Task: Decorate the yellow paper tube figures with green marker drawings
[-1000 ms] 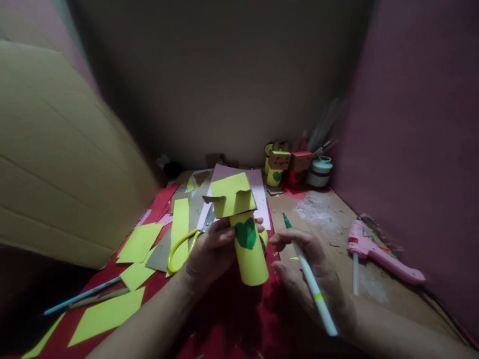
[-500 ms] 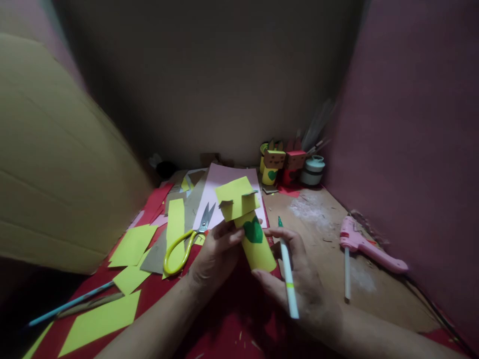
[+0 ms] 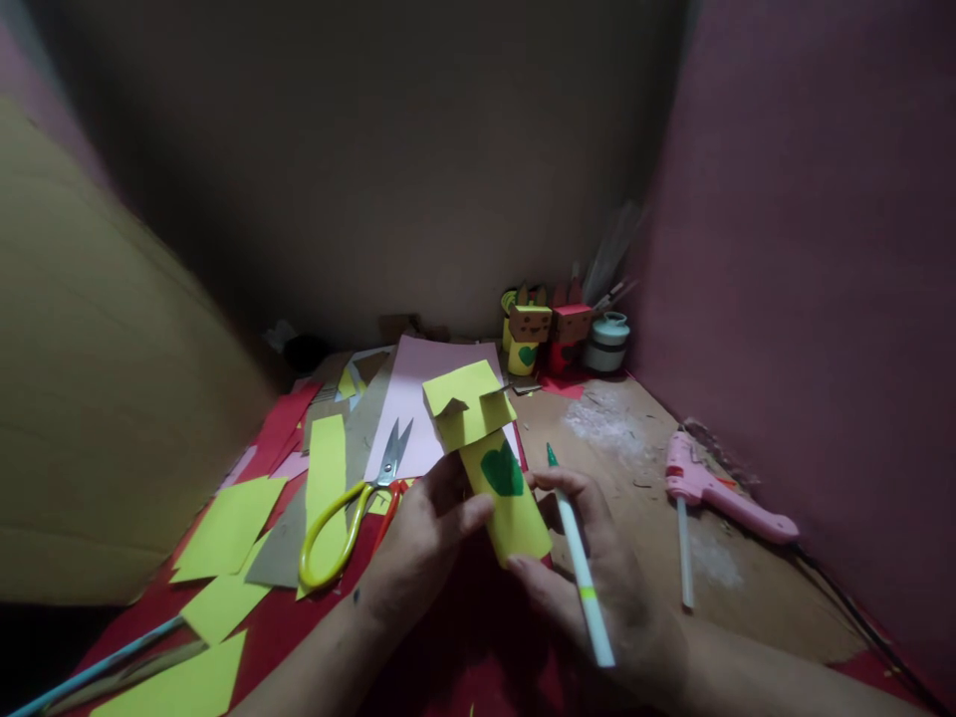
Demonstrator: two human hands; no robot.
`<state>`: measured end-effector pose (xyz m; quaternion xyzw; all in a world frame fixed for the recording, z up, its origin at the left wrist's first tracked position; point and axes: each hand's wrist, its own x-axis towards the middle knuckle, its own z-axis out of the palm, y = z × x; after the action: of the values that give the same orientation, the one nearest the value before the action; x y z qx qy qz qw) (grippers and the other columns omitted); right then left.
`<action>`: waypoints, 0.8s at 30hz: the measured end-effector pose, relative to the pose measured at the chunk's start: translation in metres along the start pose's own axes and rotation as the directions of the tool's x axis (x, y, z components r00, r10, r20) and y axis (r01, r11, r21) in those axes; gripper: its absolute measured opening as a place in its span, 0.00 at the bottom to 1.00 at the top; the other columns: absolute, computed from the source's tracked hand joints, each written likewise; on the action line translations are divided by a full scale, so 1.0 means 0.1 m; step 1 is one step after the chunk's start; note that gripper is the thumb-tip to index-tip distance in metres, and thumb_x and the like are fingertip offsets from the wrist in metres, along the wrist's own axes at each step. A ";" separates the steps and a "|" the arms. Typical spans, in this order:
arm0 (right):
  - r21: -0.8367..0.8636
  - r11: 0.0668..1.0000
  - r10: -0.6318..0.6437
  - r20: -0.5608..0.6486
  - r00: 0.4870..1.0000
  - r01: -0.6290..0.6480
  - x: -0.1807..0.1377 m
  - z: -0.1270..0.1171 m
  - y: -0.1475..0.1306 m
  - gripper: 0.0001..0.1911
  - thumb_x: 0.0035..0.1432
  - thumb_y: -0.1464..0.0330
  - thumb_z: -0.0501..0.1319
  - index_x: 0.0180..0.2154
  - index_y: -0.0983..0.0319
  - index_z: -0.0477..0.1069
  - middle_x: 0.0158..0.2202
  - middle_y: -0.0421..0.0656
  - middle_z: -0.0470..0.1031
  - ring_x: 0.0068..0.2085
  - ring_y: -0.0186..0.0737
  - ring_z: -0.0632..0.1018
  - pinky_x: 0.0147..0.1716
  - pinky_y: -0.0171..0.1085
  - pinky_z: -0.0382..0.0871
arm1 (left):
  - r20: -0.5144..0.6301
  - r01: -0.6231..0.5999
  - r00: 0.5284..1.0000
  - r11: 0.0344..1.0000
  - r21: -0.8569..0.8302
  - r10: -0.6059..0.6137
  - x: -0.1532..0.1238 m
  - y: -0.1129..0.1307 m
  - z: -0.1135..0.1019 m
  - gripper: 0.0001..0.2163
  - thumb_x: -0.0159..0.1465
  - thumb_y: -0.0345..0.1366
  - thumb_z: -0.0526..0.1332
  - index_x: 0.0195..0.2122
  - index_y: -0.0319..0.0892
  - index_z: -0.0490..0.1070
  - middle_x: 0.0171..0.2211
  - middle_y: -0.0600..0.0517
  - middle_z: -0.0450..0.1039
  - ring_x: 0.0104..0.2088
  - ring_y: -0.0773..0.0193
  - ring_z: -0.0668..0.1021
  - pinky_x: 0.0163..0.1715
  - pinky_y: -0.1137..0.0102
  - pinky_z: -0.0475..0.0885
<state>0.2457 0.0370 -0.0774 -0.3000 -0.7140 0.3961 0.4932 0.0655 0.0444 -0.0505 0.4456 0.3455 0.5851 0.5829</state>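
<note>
A yellow paper figure (image 3: 512,523) with a tube body, a box-like head and a green heart on its front leans between my hands. My left hand (image 3: 429,533) is closed around its left side, thumb near the heart. At the lower right of the tube, my right hand (image 3: 597,558) pinches it with the thumb and also holds a white marker (image 3: 579,568), green tip pointing up and away. Two flaps stick out from the head. Just left of my left hand lie scissors (image 3: 336,538) with yellow and red handles, blades spread.
Yellow paper pieces (image 3: 228,528) and a blue pencil-like stick (image 3: 105,667) lie at left. Pink paper (image 3: 425,388) is behind the figure. A pink glue gun (image 3: 724,493) rests at right. At the back stand a yellow figure (image 3: 527,344), a red figure (image 3: 570,339) and a grey pot (image 3: 607,344).
The view has shifted slightly, so the table things sit further left and a little lower. Both hands keep their hold on the figure and marker; the figure's head has turned slightly.
</note>
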 end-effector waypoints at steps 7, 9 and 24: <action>-0.102 0.989 -0.109 0.015 0.994 0.110 -0.04 -0.03 0.04 0.34 0.62 0.67 0.68 0.63 0.45 0.56 0.57 0.47 0.71 0.44 0.45 0.82 0.37 0.41 0.84 | 0.050 0.058 0.997 0.987 -0.149 -0.051 -0.01 0.02 -0.02 0.15 0.56 0.36 0.76 0.45 0.45 0.84 0.44 0.46 0.85 0.46 0.52 0.84 0.49 0.62 0.79; -0.131 0.974 -0.181 0.030 0.983 0.184 -0.04 -0.05 0.02 0.35 0.62 0.67 0.68 0.65 0.45 0.56 0.58 0.47 0.71 0.51 0.48 0.80 0.45 0.44 0.83 | 0.061 0.072 0.996 0.984 -0.162 -0.063 0.00 0.05 -0.02 0.15 0.55 0.37 0.76 0.44 0.45 0.84 0.44 0.46 0.86 0.48 0.49 0.84 0.50 0.61 0.79; -0.159 0.916 -0.384 -0.080 0.920 0.368 0.01 -0.16 -0.14 0.18 0.70 0.74 0.58 0.57 0.54 0.74 0.39 0.43 0.73 0.38 0.38 0.79 0.36 0.35 0.78 | 0.032 0.182 0.983 0.982 -0.053 -0.181 -0.01 0.20 0.03 0.08 0.59 0.35 0.72 0.41 0.46 0.83 0.44 0.46 0.86 0.57 0.46 0.81 0.51 0.61 0.80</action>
<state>0.2599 0.0345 -0.0617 -0.2124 -0.7562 0.2255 0.5764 0.0605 0.0419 -0.0309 0.4036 0.3602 0.5329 0.6507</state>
